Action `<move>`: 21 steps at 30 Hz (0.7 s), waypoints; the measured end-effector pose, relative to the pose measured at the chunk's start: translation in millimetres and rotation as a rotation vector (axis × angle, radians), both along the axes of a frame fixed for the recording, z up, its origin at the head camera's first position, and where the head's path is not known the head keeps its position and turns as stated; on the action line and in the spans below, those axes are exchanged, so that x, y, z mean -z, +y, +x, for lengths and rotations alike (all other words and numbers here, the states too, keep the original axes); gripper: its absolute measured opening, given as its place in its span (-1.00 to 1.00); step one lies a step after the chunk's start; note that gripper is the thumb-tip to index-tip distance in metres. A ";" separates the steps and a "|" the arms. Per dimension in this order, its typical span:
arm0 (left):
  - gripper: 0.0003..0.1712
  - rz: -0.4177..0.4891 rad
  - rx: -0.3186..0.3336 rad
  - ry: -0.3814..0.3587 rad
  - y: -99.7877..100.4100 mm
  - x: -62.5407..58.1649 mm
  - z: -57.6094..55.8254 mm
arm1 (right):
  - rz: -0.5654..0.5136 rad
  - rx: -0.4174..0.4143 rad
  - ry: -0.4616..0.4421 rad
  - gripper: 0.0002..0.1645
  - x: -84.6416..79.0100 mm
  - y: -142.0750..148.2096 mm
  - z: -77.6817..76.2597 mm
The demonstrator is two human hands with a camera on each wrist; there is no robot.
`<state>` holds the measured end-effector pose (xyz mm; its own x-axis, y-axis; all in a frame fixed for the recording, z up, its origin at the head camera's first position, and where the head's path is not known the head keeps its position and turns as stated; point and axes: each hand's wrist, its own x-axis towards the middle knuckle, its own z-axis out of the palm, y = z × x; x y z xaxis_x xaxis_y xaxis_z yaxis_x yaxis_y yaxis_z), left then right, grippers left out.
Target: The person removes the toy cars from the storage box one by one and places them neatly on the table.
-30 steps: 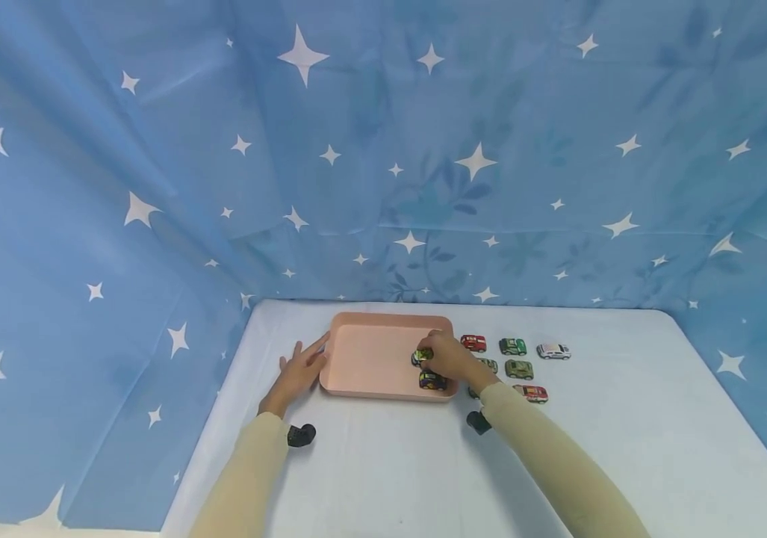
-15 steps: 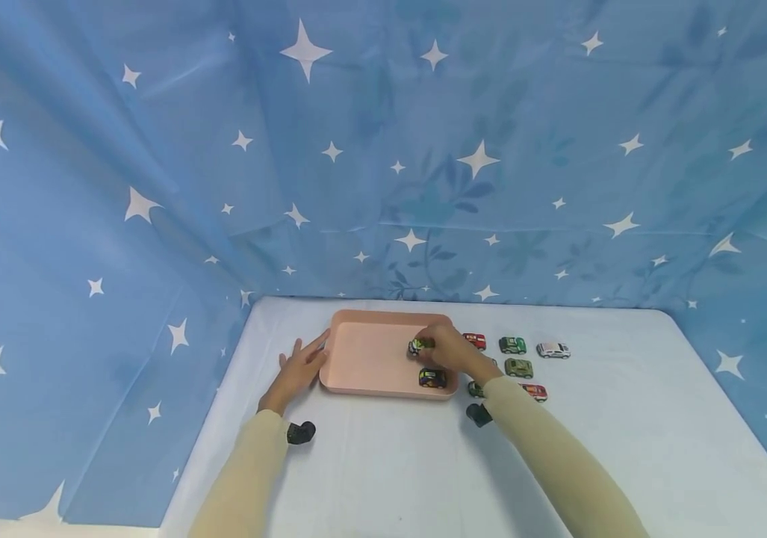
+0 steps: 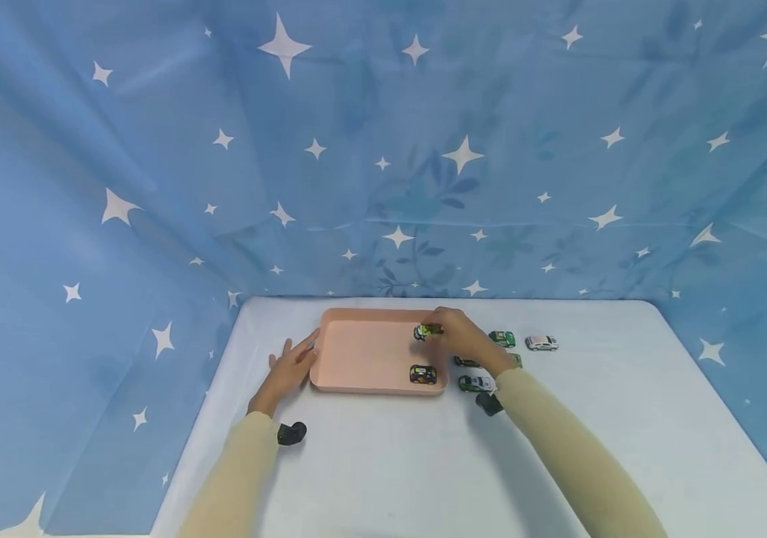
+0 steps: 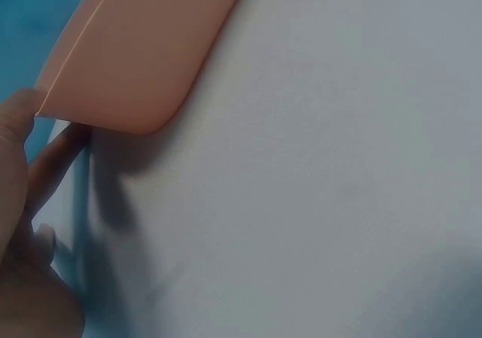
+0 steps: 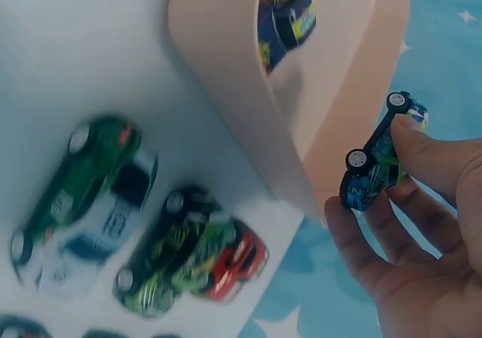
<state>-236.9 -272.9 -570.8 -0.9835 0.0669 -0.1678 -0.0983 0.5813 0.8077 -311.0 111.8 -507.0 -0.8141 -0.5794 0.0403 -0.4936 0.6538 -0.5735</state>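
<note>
My right hand (image 3: 464, 338) pinches a small green-and-blue toy car (image 5: 376, 153) between thumb and fingers. In the head view, the held car appears over the back right part of the pink tray (image 3: 363, 355). A dark toy car (image 3: 423, 374) with yellow marks lies in the tray's front right corner. My left hand (image 3: 284, 379) touches the tray's left side with fingers extended. Its thumb meets the rim in the left wrist view, and a finger lies against the outer wall; the other fingers are partly hidden.
Right of the tray are several more toy cars: a green-and-white one (image 5: 90, 202), a dark green one (image 5: 173, 251), a red one (image 5: 237, 263) and a white one (image 3: 541, 343). My right arm hides some. A starry blue curtain (image 3: 396, 149) stands behind the white table (image 3: 370, 463).
My right hand has moved the pinched car away from the dark car, toward the tray's back right. My left hand stays at the tray's left side. The head view has shifted slightly.
</note>
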 end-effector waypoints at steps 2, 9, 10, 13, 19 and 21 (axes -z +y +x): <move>-0.32 -0.001 0.002 0.003 1.0 3.7 -0.3 | -0.004 0.017 -0.004 -0.67 -2.8 8.5 0.7; -0.31 -0.064 -0.005 -0.033 0.8 5.8 -2.8 | -0.029 0.058 -0.003 -0.64 -3.0 40.3 3.5; -0.31 -0.060 -0.005 -0.031 0.7 6.1 -2.8 | -0.022 0.068 -0.005 -0.64 -2.8 45.5 3.7; -0.31 -0.040 -0.010 -0.008 0.3 7.2 -2.2 | 0.003 0.098 -0.009 -0.65 -2.7 61.0 4.1; -0.32 -0.034 -0.008 -0.001 2.1 0.1 1.3 | 0.023 0.143 0.010 -0.63 -0.9 92.8 7.1; -0.33 -0.055 -0.010 -0.018 2.9 -0.5 1.0 | 0.028 0.160 0.003 -0.64 0.9 103.4 9.8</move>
<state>-235.9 -270.0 -570.3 -0.9810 0.0472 -0.1882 -0.1183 0.6233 0.7729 -301.1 215.2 -507.9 -0.8958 -0.4436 0.0281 -0.3838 0.7400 -0.5524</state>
